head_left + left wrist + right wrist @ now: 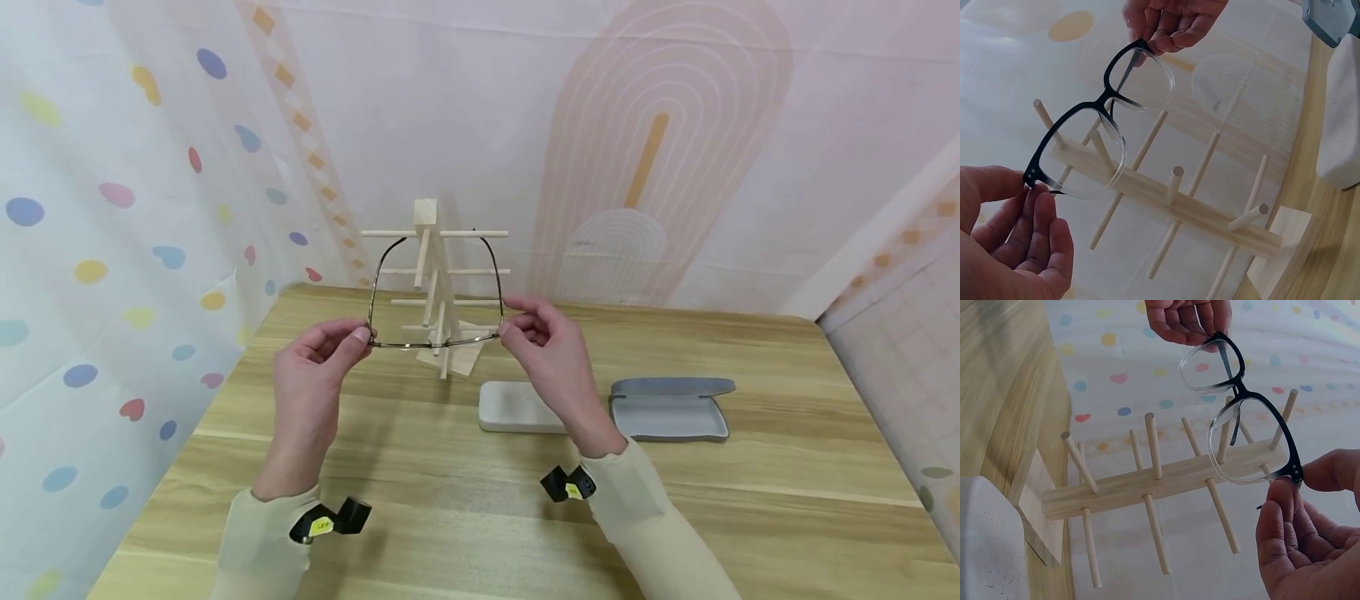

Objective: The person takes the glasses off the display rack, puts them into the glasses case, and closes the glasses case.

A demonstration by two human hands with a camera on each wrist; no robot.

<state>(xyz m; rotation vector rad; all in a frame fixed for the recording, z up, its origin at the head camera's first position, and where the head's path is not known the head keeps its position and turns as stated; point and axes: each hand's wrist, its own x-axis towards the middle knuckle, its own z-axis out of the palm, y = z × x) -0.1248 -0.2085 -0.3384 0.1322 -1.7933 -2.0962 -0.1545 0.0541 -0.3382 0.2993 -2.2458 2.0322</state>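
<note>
One pair of black-and-clear eyeglasses point(1107, 97) is up in the air between the left hand point(311, 379) and the right hand point(551, 354). Each hand pinches one front corner with its thumb and finger, and its other fingers bend loosely. Just past both hands is a wooden peg stand point(425, 213); I cannot tell if the eyeglasses touch it. A white case point(513, 407) lies partly under the right hand's wrist. A gray case point(671, 417), lid up, sits to that hand's right.

Glasses point(1104, 98): black, clear lower rims
Rack point(1182, 477): pale wood
Closed case point(517, 407): off-white
Open case point(671, 417): grey
Tabletop point(450, 525): streaked yellow-brown
Cloth point(120, 150): white, multicoloured dots
</note>
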